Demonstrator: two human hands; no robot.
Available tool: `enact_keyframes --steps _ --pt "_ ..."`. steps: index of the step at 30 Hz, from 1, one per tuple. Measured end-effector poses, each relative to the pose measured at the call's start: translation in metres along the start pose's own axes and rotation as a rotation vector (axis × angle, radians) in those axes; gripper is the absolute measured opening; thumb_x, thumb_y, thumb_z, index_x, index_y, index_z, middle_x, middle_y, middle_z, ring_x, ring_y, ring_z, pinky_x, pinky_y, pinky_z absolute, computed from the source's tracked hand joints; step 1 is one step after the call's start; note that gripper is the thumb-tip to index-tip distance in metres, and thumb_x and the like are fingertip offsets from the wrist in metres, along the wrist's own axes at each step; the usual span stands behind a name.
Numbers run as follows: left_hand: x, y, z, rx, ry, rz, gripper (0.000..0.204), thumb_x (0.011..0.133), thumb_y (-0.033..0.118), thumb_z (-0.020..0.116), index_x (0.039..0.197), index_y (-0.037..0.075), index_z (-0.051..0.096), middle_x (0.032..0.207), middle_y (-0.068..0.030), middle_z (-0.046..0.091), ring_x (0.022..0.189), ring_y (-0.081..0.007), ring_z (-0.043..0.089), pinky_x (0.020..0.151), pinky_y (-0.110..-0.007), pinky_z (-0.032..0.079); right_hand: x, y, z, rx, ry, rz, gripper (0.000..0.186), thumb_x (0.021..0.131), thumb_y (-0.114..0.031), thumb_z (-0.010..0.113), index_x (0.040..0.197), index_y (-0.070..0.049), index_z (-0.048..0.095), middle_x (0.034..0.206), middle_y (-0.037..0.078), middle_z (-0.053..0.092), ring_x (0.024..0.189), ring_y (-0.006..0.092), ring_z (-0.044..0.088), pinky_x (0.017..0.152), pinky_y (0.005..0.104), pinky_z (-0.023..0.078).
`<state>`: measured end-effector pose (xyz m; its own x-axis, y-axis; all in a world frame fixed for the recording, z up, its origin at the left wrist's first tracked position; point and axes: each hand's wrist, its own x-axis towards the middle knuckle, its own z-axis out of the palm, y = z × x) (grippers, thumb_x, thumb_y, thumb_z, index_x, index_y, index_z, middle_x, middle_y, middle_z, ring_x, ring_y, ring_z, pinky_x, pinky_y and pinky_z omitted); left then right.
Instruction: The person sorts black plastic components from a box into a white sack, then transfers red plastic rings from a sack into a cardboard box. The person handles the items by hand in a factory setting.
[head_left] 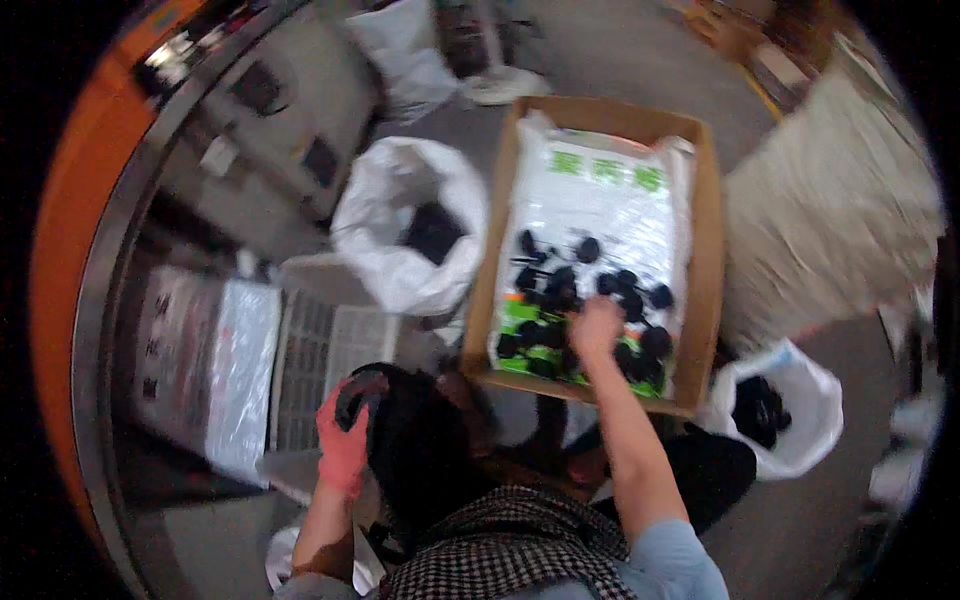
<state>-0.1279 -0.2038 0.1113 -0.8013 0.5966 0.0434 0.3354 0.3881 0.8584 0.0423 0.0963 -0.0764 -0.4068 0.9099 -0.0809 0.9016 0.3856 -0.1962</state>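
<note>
My left hand [340,445], in a reddish-pink glove, is closed round a dark curved part [350,400], thumb and fingers bent about it, beside my left knee. My bare right hand [597,324] reaches into the open cardboard box [708,250], its fingers curled together among small rounded black parts [561,285]. What those fingertips pinch is hidden and blurred. Several of these black parts lie scattered over the near half of a white plastic sack [610,215] with green printing, which lines the box.
A white woven sack [465,265] with dark contents stands left of the box, near a pale slatted crate [360,345]. Right of the box are a large beige sack [830,200] and a smaller white bag [815,420] holding black pieces. A machine with an orange edge [60,250] borders the left.
</note>
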Motion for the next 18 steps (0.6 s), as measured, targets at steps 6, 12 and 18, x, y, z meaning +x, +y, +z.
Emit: enact_keyframes --steps 6,12,18 --pt "0.023 -0.065 -0.038 0.203 0.232 -0.187 0.032 0.077 0.012 0.057 0.106 0.002 0.053 0.099 -0.0164 0.058 0.093 -0.0238 0.056 0.083 -0.03 0.042 -0.001 0.035 0.045 0.299 -0.289 -0.012 0.049 0.068 -0.025 0.065 0.11 -0.005 0.05 0.122 0.018 0.038 0.106 0.0382 0.041 0.089 0.0437 0.037" --pt "0.003 -0.276 -0.048 0.504 -0.067 -0.8 0.062 0.074 0.04 0.056 0.122 0.005 0.038 0.111 -0.0232 0.05 0.104 -0.0377 0.047 0.087 -0.041 0.039 -0.037 -0.001 0.002 0.563 -0.312 -0.312 0.026 0.076 -0.011 0.061 0.099 0.0 0.055 0.088 0.015 0.06 0.074 0.0252 0.059 0.065 0.0332 0.046" --pt "0.017 -0.404 -0.02 0.478 -0.237 -0.718 0.073 0.07 0.043 0.061 0.125 0.004 0.034 0.115 -0.0213 0.047 0.107 -0.0359 0.046 0.088 -0.038 0.039 -0.073 -0.016 -0.021 0.567 -0.334 -0.314 0.015 0.078 -0.003 0.057 0.092 0.002 0.057 0.075 0.011 0.062 0.067 0.0155 0.059 0.064 0.0279 0.046"
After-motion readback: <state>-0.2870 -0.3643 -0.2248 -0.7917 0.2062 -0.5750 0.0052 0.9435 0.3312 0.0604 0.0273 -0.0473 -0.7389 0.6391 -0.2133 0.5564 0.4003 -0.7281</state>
